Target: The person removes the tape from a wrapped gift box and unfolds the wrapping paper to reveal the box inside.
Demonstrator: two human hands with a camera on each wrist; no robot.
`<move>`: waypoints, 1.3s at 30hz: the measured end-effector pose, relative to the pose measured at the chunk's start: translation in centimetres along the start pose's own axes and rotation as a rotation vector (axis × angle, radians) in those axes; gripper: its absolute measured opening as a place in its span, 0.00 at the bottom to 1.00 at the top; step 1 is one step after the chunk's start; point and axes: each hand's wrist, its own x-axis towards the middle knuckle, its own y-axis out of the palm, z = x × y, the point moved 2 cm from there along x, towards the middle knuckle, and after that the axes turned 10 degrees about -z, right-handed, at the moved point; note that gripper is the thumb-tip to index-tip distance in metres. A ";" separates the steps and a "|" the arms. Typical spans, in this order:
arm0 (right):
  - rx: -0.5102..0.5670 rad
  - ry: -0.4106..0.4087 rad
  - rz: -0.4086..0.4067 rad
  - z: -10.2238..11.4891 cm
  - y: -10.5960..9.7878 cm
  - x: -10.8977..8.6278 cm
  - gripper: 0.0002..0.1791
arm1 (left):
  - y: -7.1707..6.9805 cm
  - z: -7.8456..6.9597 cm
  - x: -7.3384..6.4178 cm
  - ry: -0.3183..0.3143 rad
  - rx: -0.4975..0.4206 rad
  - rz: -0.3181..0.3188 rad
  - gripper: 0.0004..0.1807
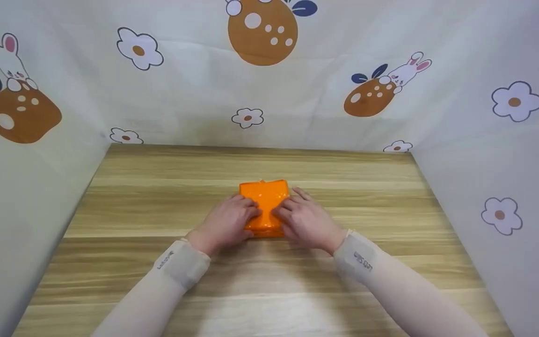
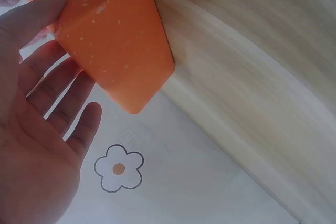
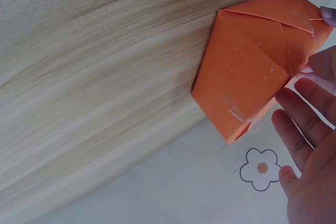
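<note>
A small orange paper package [image 1: 265, 201], box-shaped with folded flaps, sits on the table in the middle of the head view. My left hand [image 1: 227, 220] grips its left side, fingers over the top and thumb at the near face. From the right, my right hand [image 1: 309, 222] holds the opposite side the same way. In the left wrist view, my thumb lies on the flecked orange paper [image 2: 113, 35] and the fingers run along its edge. The right wrist view shows a creased, overlapping end flap [image 3: 294, 30] close by my fingers.
A wood-grain table [image 1: 157, 187] lies under the package. Pale fabric walls [image 1: 194, 93] printed with flowers, rabbits and brown fruit rise along its back and both sides. Light sleeves with wrist bands [image 1: 187, 264] cover both forearms.
</note>
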 end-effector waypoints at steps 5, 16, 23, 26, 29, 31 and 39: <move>-0.011 -0.002 0.002 0.3 0.3 0.4 0.16 | -0.1 0.1 0.0 0.005 -0.006 -0.002 0.23; 0.024 -0.051 -0.068 0.8 0.7 0.7 0.10 | -0.1 0.2 0.0 0.013 -0.011 -0.003 0.23; 0.066 0.006 -0.074 0.7 0.8 1.0 0.07 | 0.0 0.1 0.1 0.011 -0.007 0.005 0.23; 0.068 0.040 -0.068 0.7 0.9 1.3 0.06 | 0.0 0.1 0.1 0.006 -0.006 0.012 0.23; 0.039 0.047 -0.063 0.8 1.0 1.6 0.07 | 0.0 0.1 0.1 0.001 -0.002 0.020 0.24; -0.001 0.037 -0.058 0.9 1.1 1.8 0.08 | 0.1 0.1 0.1 0.000 0.001 0.021 0.24; -0.112 0.003 -0.030 1.0 1.6 2.0 0.11 | 0.1 0.2 0.1 -0.015 -0.004 0.030 0.25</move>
